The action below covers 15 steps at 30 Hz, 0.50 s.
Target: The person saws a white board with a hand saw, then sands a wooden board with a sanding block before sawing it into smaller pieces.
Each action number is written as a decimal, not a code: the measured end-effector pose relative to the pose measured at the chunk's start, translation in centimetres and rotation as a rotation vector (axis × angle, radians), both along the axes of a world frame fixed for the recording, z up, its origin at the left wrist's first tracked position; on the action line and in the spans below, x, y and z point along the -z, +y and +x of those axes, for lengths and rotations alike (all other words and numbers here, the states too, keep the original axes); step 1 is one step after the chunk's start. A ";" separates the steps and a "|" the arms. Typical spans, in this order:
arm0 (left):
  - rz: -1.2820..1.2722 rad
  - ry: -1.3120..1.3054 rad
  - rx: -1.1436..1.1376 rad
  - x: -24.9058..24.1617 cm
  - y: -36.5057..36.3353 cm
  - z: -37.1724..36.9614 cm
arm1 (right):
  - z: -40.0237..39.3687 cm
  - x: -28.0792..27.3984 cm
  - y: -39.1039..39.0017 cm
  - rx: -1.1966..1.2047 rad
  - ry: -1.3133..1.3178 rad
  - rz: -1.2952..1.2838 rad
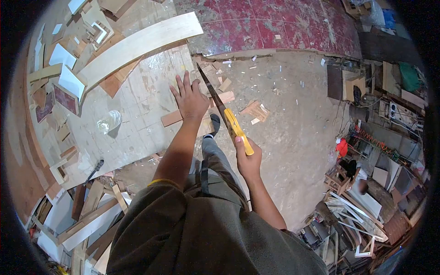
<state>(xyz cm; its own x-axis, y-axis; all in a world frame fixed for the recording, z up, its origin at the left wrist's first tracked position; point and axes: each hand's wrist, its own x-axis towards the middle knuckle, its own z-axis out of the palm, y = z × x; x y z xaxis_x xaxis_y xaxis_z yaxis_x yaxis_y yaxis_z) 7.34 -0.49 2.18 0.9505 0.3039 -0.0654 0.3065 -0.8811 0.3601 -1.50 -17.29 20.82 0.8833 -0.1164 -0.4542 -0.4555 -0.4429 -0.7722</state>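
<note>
My left hand (190, 100) lies with its fingers spread over a narrow reddish wooden strip (172, 118) at the edge of the worktable (146, 112). The strip sticks out past the table edge, and part of it is hidden under the hand. A handsaw (233, 123) with a yellow handle is in my right hand (248, 158), fingers wrapped around the grip. Its dark blade slants up and left, crossing over the strip just right of my left hand. Farther up the table lies a long pale board (142, 46).
A clear plastic cup (109, 122) and wood offcuts (63, 56) occupy the table's left side. Wood scraps (255, 111) litter the concrete floor beyond its edge. Stacked lumber (89, 220) stands at lower left. Frames and boards (357, 208) are piled at lower right.
</note>
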 end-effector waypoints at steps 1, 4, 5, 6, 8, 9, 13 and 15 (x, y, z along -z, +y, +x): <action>0.004 -0.014 -0.007 0.1 0.0 0.0 | 0.0 -0.1 0.0 0.001 -0.002 -0.002; -0.026 -0.018 -0.039 0.1 0.0 0.0 | 0.0 0.0 0.3 0.010 -0.026 -0.013; -0.027 -0.016 -0.039 0.4 0.1 -0.1 | -0.1 0.1 0.4 -0.002 -0.035 -0.043; -0.025 -0.061 -0.078 0.7 0.1 0.1 | 0.0 0.1 0.5 -0.016 -0.045 -0.072; -0.026 -0.107 -0.119 1.2 0.0 0.4 | -0.1 0.4 0.5 -0.030 -0.052 -0.086; -0.048 -0.148 -0.163 1.2 0.0 0.6 | -0.2 0.3 0.5 -0.044 -0.058 -0.097; 0.008 -0.155 -0.209 0.7 -0.3 1.1 | 0.2 -0.2 1.1 -0.038 -0.033 -0.106; 0.040 -0.136 -0.202 0.6 -0.5 1.1 | 0.2 -0.2 1.4 -0.037 -0.020 -0.120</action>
